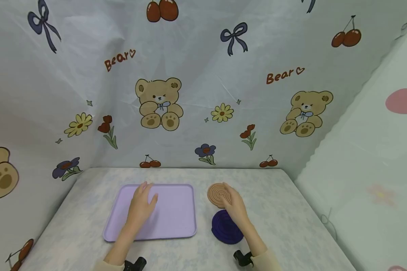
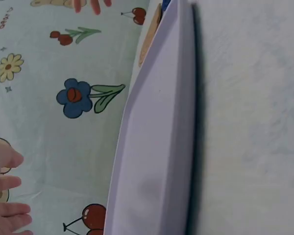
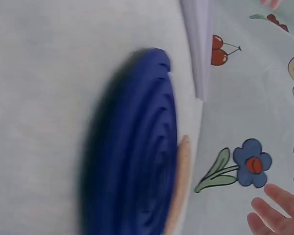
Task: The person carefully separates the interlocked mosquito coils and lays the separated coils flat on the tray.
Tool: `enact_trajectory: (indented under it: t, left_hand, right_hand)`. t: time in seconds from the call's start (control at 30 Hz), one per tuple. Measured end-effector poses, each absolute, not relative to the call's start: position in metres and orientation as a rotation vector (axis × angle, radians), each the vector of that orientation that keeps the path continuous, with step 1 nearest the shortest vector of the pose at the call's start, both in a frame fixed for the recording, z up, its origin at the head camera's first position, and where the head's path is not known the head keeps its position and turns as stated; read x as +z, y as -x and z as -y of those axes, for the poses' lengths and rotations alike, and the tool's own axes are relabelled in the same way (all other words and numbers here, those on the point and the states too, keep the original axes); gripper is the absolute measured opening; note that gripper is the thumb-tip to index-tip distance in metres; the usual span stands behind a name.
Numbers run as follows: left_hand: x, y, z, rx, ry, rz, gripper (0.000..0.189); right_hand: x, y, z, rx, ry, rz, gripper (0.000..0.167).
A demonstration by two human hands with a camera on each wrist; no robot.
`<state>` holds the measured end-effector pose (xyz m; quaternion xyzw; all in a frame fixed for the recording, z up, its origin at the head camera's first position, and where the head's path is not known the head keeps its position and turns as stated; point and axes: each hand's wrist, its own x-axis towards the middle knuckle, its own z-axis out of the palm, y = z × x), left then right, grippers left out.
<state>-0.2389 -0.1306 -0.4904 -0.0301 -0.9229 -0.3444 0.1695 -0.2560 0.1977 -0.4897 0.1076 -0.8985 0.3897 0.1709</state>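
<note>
Tan coil (image 1: 217,194) below spread right fingers (image 3: 284,199), blue coil (image 1: 225,228) beside it, left fingers (image 2: 12,209) spread above tray (image 1: 176,212)

The pale mottled desk (image 1: 186,258) is carrying a lavender tray (image 1: 176,210); to its right, a tan coil (image 1: 218,194) is lying just beyond a blue coil (image 1: 225,228).
</note>
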Motion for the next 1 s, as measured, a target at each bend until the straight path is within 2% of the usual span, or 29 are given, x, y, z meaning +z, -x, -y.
enact_trajectory:
  t: [0.33, 0.6, 1.0]
  left_hand:
    - [-0.506, 0.226, 0.084, -1.284, 0.149, 2.455, 0.028]
    - [-0.523, 0.214, 0.041, -1.365, 0.254, 2.388, 0.026]
    - [-0.543, 0.203, -0.006, -1.54, 0.511, 2.335, 0.026]
  right_hand:
    - [-0.523, 0.241, -0.227, 1.368, -0.102, 2.421, 0.041]
    - [-0.532, 0.228, -0.253, 1.581, 0.103, 2.345, 0.037]
    - [-0.553, 0.221, -0.269, 1.609, 0.081, 2.34, 0.038]
